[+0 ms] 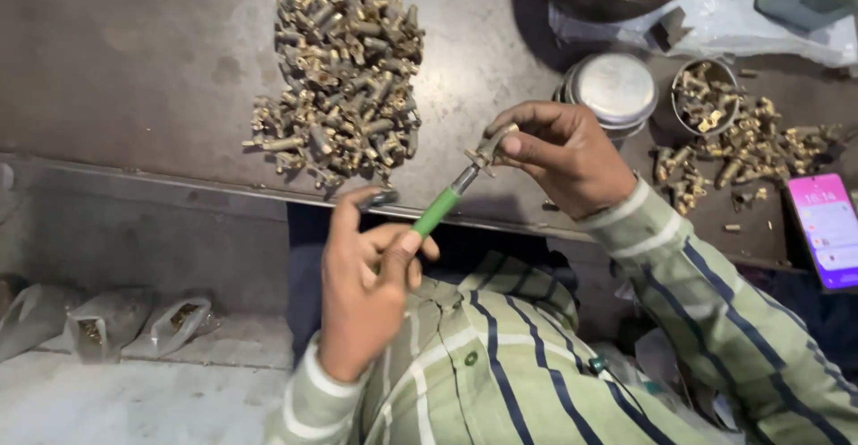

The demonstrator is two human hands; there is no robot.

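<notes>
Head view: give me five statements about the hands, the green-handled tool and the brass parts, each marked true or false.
1. The left hand grips a green-handled screwdriver. True.
2. The right hand pinches a small brass fitting at the tool's tip. True.
3. The large heap of brass fittings sits in a plastic bag. False: it lies loose on the dark metal tabletop.
4. The pink-screened phone lies left of the heap. False: it lies at the far right.
5. A round steel tin stands beyond the right hand. True.

Two heaps of brass fittings point(344, 79), two small tins point(617, 88), one phone point(827, 229), three bags point(107, 320).
</notes>
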